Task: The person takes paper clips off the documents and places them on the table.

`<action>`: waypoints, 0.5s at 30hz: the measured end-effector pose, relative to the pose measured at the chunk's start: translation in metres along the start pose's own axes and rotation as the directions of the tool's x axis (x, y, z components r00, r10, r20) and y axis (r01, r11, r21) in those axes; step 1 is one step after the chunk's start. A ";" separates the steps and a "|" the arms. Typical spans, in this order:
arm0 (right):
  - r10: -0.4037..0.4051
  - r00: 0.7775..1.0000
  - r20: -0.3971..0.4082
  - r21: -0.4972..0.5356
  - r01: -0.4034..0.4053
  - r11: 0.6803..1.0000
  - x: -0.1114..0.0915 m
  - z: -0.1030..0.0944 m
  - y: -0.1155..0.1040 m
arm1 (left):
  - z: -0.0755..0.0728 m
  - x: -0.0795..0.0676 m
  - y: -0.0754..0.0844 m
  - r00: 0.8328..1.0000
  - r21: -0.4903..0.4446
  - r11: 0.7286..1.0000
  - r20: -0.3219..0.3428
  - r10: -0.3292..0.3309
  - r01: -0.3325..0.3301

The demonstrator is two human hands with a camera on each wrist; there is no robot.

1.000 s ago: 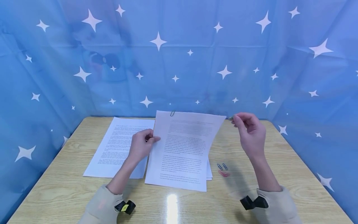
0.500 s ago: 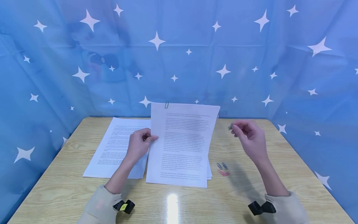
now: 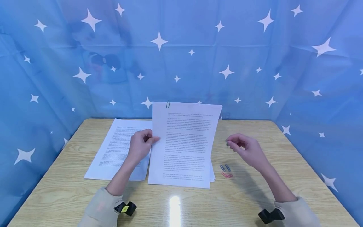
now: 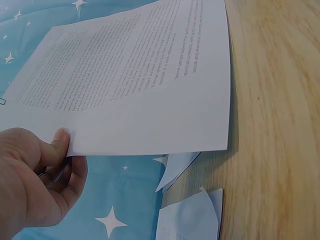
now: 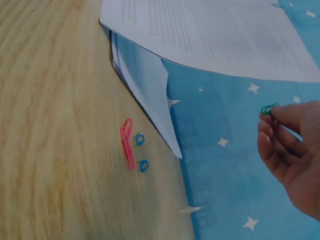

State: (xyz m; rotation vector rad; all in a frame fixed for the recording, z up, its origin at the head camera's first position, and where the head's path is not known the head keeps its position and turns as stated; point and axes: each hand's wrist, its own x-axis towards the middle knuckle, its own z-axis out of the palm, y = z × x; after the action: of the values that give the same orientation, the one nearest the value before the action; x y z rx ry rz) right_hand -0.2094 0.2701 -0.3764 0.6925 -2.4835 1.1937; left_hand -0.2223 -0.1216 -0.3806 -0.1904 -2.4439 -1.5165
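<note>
My left hand (image 3: 141,144) pinches the left edge of printed paper (image 3: 184,145), which stands tilted up above the table. A green paper clip (image 3: 168,104) sits on the top edge of this paper, near its left corner. In the left wrist view the thumb (image 4: 60,142) presses on the printed face. To the right of the paper and apart from it, my right hand (image 3: 247,150) pinches another green paper clip (image 5: 269,108) between thumb and fingertips. Two blue paper clips (image 3: 227,167) and some pink paper clips (image 3: 227,175) lie on the table below the right hand.
Another printed stack (image 3: 113,157) lies flat at the left of the wooden table (image 3: 175,217). More white sheets (image 3: 212,173) show behind the raised paper. A blue curtain (image 3: 181,56) with white stars hangs behind the table.
The raised paper has tipped more upright, its top edge moving up and slightly left. My right hand has lowered with the green paper clip still pinched. The clips on the table have not moved.
</note>
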 end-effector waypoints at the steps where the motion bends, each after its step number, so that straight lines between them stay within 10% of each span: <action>1: 0.002 1.000 0.018 -0.008 -0.001 1.000 -0.001 0.001 0.002 | 0.000 0.000 0.000 1.000 -0.001 1.000 -0.001 -0.002 0.002; 15: 0.008 0.967 0.255 -0.067 0.009 0.998 -0.009 0.017 0.016 | 0.000 0.000 -0.001 1.000 -0.005 1.000 -0.002 -0.022 0.022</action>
State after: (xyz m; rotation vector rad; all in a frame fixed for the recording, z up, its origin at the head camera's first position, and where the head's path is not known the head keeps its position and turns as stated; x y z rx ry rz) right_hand -0.2112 0.2685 -0.4012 0.8774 -2.7173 1.0731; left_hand -0.2228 -0.1217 -0.3810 -0.1632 -2.4482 -1.5315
